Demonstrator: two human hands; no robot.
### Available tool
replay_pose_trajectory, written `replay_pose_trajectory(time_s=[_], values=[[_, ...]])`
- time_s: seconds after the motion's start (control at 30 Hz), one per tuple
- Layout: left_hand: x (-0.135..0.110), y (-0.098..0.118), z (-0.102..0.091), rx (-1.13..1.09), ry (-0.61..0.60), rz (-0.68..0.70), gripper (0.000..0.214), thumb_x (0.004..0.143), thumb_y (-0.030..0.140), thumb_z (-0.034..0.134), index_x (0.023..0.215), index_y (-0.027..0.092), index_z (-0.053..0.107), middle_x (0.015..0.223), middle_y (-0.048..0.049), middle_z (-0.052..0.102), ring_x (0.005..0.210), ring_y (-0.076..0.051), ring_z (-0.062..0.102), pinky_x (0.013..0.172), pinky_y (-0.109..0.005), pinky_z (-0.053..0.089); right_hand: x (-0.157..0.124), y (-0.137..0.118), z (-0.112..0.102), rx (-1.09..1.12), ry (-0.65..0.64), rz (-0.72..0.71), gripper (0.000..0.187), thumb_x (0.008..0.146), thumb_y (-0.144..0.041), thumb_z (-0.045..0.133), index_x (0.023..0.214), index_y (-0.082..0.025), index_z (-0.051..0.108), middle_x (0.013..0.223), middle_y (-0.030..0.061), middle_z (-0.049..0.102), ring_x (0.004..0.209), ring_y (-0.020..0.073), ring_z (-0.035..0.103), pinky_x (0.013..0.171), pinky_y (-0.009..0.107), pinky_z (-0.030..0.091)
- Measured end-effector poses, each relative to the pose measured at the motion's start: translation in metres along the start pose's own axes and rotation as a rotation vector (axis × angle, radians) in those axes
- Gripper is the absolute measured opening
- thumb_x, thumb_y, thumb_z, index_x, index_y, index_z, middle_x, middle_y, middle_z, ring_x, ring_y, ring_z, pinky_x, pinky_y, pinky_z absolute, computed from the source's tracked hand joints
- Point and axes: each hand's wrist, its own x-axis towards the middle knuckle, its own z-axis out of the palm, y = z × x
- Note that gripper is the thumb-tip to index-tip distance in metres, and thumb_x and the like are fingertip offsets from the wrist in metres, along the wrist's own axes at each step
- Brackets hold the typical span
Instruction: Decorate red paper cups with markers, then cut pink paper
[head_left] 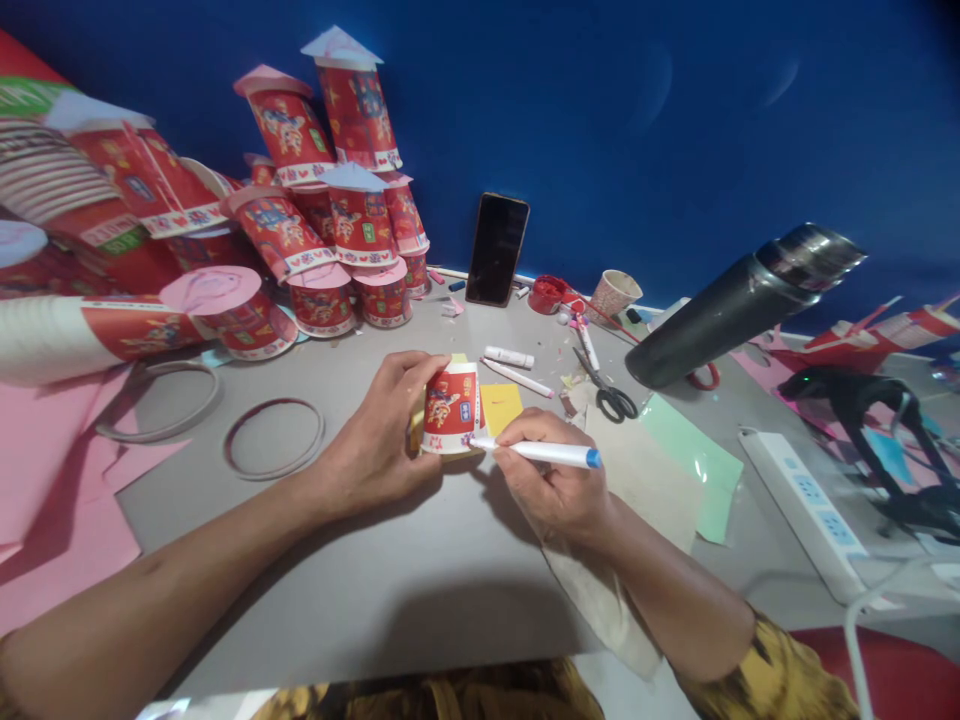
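Note:
My left hand (pixel 379 435) is wrapped round a red printed paper cup (pixel 451 408) that stands upside down on yellow paper (pixel 501 405) on the grey table (pixel 420 580). My right hand (pixel 551 480) grips a white marker with a blue end (pixel 536 452). Its tip touches the bottom rim of the cup on the right side.
A pile of similar red cups with pink paper tops (pixel 322 240) fills the back left. Two rings (pixel 274 436) lie at left beside pink paper (pixel 52 480). Scissors (pixel 609 392), a phone (pixel 496 248), a dark flask (pixel 739 302), a power strip (pixel 810 510) and green paper (pixel 694 460) lie to the right.

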Motion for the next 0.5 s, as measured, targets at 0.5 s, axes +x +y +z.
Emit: replay_pose_trajectory(time_s=[0.5], values=[[0.0,0.0009,0.0,-0.013,0.02,-0.013,0.085,0.079,0.017,0.076,0.157,0.027,0.042,0.146,-0.0133,0.054,0.139,-0.038,0.058,0.12,-0.059,0.055,0.0029,0.0005,-0.0034,0.02,0.001,-0.022,0.009,0.1,-0.014,0.067,0.1,-0.023,0.069,0.083,0.0015,0.077,0.073,0.0174,0.074,0.066,0.028,0.058]])
